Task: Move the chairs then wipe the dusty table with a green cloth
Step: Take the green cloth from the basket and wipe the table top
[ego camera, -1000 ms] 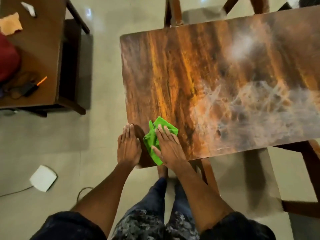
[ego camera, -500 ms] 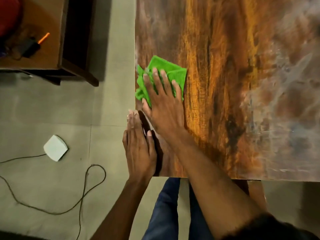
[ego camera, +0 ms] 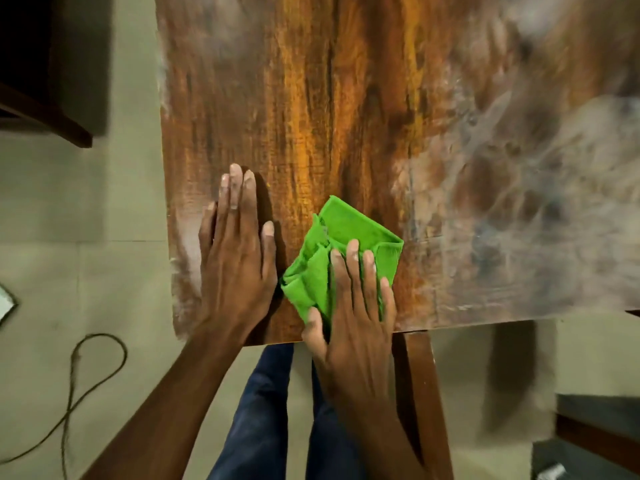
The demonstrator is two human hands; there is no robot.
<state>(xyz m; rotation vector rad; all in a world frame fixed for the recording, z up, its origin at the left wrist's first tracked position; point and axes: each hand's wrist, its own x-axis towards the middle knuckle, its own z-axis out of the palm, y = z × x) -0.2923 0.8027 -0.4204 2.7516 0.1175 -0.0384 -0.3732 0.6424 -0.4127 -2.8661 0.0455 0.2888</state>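
The wooden tabletop filling the upper frame showed orange-brown streaked grain, clouded with grey-white dust smears at the right. A crumpled bright green cloth lay at lower centre. Dark blue jeans showed at the bottom against the pale beige tiled floor.

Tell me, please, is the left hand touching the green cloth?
Cannot tell. In the head view the left hand lies flat on the table, its thumb side right beside the green cloth, with no plain gap or contact.

Glossy grained wood table filmed with pale dust, soft textured green cloth
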